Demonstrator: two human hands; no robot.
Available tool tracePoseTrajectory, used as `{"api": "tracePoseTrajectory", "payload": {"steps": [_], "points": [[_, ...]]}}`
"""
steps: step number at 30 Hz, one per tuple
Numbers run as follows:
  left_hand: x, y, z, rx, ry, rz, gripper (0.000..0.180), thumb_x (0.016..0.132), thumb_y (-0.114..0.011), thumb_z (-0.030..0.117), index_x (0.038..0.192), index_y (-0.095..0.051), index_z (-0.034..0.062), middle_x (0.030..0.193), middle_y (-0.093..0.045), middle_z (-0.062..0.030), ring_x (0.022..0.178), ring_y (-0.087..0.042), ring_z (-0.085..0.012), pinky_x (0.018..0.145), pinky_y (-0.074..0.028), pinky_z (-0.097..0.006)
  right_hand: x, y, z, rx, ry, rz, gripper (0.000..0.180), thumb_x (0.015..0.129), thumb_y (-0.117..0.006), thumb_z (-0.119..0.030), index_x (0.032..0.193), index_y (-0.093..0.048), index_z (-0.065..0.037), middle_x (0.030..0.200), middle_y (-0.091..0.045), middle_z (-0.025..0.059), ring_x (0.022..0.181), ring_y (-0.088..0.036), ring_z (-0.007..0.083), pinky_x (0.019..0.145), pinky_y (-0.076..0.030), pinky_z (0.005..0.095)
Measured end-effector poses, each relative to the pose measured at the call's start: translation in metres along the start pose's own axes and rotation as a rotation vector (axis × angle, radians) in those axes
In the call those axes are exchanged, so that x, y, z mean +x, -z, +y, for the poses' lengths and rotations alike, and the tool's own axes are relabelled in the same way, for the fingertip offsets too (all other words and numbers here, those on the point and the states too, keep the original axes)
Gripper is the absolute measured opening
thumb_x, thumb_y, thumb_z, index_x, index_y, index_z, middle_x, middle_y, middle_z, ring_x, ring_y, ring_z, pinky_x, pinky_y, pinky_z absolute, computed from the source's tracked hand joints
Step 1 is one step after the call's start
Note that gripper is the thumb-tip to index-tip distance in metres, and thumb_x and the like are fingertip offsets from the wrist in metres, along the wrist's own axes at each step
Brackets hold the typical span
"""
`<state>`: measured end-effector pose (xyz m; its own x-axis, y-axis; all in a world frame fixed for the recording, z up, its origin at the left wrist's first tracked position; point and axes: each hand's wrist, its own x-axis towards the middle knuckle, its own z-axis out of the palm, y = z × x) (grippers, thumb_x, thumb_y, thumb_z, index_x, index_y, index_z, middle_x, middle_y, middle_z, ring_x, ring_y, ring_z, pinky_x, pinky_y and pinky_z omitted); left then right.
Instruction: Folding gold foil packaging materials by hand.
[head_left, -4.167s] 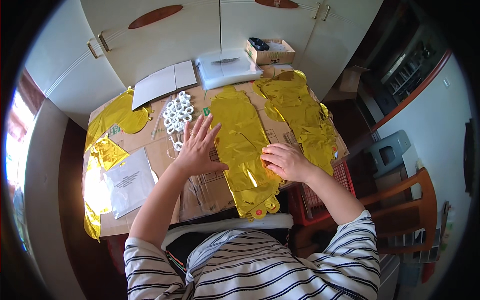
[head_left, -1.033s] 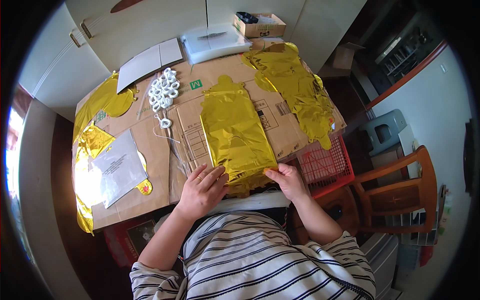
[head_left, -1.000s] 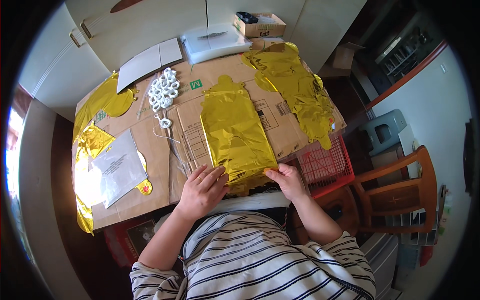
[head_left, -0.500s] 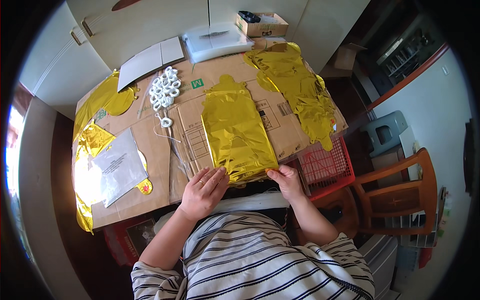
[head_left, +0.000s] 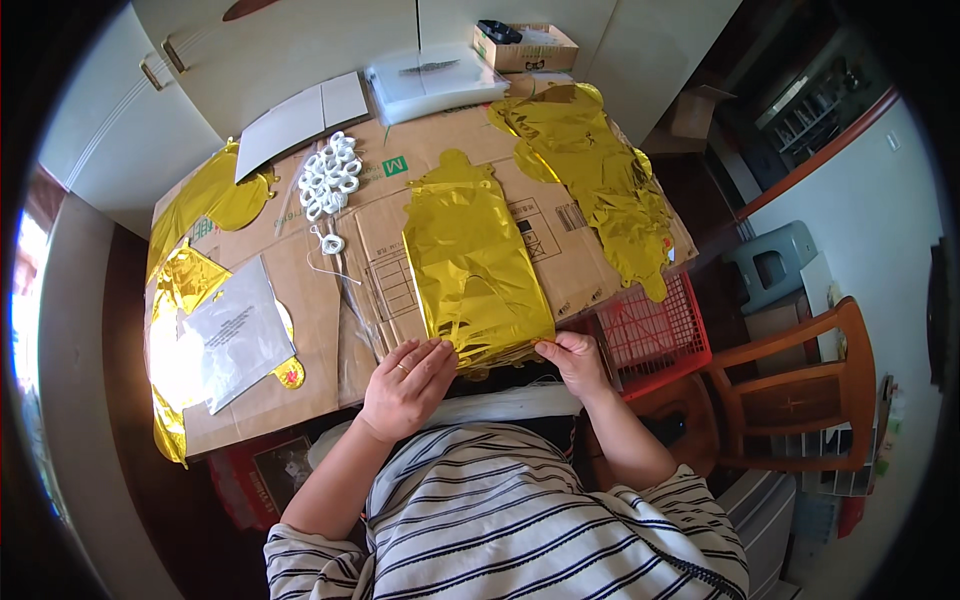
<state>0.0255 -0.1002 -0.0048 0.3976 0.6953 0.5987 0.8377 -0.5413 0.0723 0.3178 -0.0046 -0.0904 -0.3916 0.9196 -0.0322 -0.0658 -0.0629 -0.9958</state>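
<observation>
A flat gold foil balloon (head_left: 470, 255) lies lengthwise before me, folded into a long panel, its rounded tip at the far end. At its near left corner my left hand (head_left: 412, 385) grips the foil with fingers close together; its thumb is hidden. My right hand (head_left: 575, 362) pinches the near right corner between thumb and fingers. The near edge looks creased and layered between both hands, at the border of the cardboard-covered table.
Flat gold foil balloons (head_left: 600, 180) lie at the right, with more gold foil (head_left: 215, 200) at the left beside a clear printed bag (head_left: 235, 335). White ribbon rolls (head_left: 328, 180), clear plastic sleeves (head_left: 435, 85) and a small box (head_left: 540, 50) sit farther back. A red crate (head_left: 655, 335) and wooden chair (head_left: 800, 390) stand right.
Both hands stay at the near corners of the foil balloon. The left fingers have drawn slightly closer together, and the foil's creases have shifted a little.
</observation>
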Motion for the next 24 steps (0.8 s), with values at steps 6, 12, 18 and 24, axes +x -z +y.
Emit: {"api": "tracePoseTrajectory", "payload": {"steps": [6, 12, 18, 24], "points": [[0.003, 0.002, 0.004, -0.043, 0.035, 0.017, 0.035, 0.077, -0.082, 0.01, 0.11, -0.073, 0.0069, 0.117, -0.071, -0.0073, 0.106, -0.071, -0.0239, 0.094, -0.055, -0.04, 0.001, 0.001, 0.002, -0.006, 0.009, 0.006, 0.014, 0.096, -0.075, -0.011, 0.105, -0.078, 0.0, 0.093, -0.076, -0.001, 0.085, -0.064, 0.0043, 0.081, -0.052, 0.0225], [0.002, -0.001, 0.001, -0.052, 0.015, 0.039, 0.034, 0.077, -0.082, 0.007, 0.109, -0.073, 0.0038, 0.117, -0.071, -0.0088, 0.103, -0.071, -0.0249, 0.092, -0.057, -0.04, 0.006, 0.001, -0.002, -0.068, 0.041, 0.017, 0.012, 0.095, -0.075, -0.009, 0.103, -0.078, 0.0, 0.091, -0.076, -0.0013, 0.084, -0.064, 0.0043, 0.081, -0.052, 0.0229], [0.002, -0.002, 0.002, -0.03, 0.004, 0.052, 0.032, 0.076, -0.082, 0.006, 0.107, -0.073, 0.003, 0.116, -0.071, -0.0095, 0.102, -0.072, -0.025, 0.091, -0.057, -0.04, 0.007, 0.004, -0.013, -0.163, 0.046, 0.017, 0.01, 0.095, -0.075, -0.007, 0.101, -0.077, 0.0, 0.09, -0.075, -0.0005, 0.085, -0.065, 0.0048, 0.081, -0.052, 0.0231], [0.001, -0.004, 0.001, -0.007, -0.001, 0.057, 0.031, 0.076, -0.082, 0.006, 0.106, -0.073, 0.0034, 0.115, -0.071, -0.0089, 0.102, -0.072, -0.0245, 0.091, -0.057, -0.04, 0.007, 0.002, -0.022, -0.185, 0.087, -0.002, 0.009, 0.094, -0.076, -0.007, 0.1, -0.075, 0.0, 0.09, -0.076, 0.0011, 0.084, -0.066, 0.0063, 0.079, -0.053, 0.0247]]}}
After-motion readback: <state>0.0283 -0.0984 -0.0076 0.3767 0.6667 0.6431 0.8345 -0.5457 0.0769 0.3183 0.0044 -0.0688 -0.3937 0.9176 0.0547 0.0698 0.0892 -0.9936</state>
